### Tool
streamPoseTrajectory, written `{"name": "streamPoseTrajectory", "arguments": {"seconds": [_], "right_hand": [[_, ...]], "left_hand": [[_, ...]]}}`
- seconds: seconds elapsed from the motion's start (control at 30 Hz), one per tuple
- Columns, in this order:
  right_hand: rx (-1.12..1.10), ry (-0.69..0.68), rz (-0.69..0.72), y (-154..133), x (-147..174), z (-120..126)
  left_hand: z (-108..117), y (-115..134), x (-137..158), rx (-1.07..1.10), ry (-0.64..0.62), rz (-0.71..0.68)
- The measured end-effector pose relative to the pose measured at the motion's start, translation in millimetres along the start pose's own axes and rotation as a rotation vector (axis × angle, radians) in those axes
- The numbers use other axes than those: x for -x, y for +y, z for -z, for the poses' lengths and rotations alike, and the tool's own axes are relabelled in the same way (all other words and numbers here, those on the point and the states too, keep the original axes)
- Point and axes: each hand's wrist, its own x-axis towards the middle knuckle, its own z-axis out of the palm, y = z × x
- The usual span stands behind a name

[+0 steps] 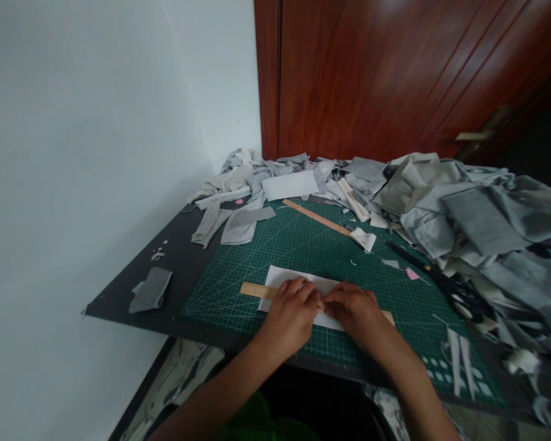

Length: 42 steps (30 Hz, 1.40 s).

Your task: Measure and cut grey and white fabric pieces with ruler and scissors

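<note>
A white rectangular piece (282,275), paper or fabric, lies on the green cutting mat (215,300) in front of me. Across it runs a wooden ruler (253,289), its two ends sticking out past the piece. My left hand (295,309) is closed, fingers together and bent over the ruler, holding it down on the white piece. Beside it, my right hand (356,312) rests over the ruler's right half with its fingertips pinched near the left fingers. Whatever is between those fingertips is hidden.
Grey and off-white fabric piles up at the right (482,226) and along the back (234,180). Black scissors (441,278) lie right of my hands. A second wooden ruler (319,217) lies farther back. Folded grey cloth (152,290) sits near the table's left edge, by the wall.
</note>
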Motion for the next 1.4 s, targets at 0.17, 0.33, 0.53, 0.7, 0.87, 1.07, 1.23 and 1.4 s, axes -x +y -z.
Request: {"name": "streamPoseTrajectory", "arguments": {"seconds": [0.17, 0.33, 0.53, 0.7, 0.87, 1.07, 1.23, 1.4], "right_hand": [[0.015, -0.004, -0.004, 5.1, 0.0, -3.7], [-0.043, -0.017, 0.051, 13.8, -0.9, -6.5], [-0.043, 0.005, 0.078, 21.7, 0.2, -11.3], [-0.021, 0.018, 0.044, 20.2, 0.7, -12.2], [-0.044, 0.005, 0.057, 16.3, 1.1, -9.4], [-0.058, 0.007, 0.049, 17.5, 0.1, -11.0], [-0.080, -0.005, 0.067, 12.0, 0.8, -5.3], [-0.103, 0.011, 0.094, 4.6, 1.9, 0.3]], "left_hand": [[-4.1, -1.4, 4.0, -0.003, 0.000, 0.087], [-2.9, -2.5, 11.5, -0.031, 0.027, 0.150], [-1.8, -3.8, 14.0, -0.017, 0.025, 0.170], [-1.3, -1.4, 13.7, -0.027, -0.002, 0.176], [-0.9, -1.9, 13.9, -0.003, -0.019, 0.162], [-1.2, -3.1, 13.9, 0.009, -0.025, 0.171], [0.0, -2.5, 13.2, 0.023, -0.038, 0.181], [0.7, -2.3, 12.9, 0.032, -0.057, 0.199]]}}
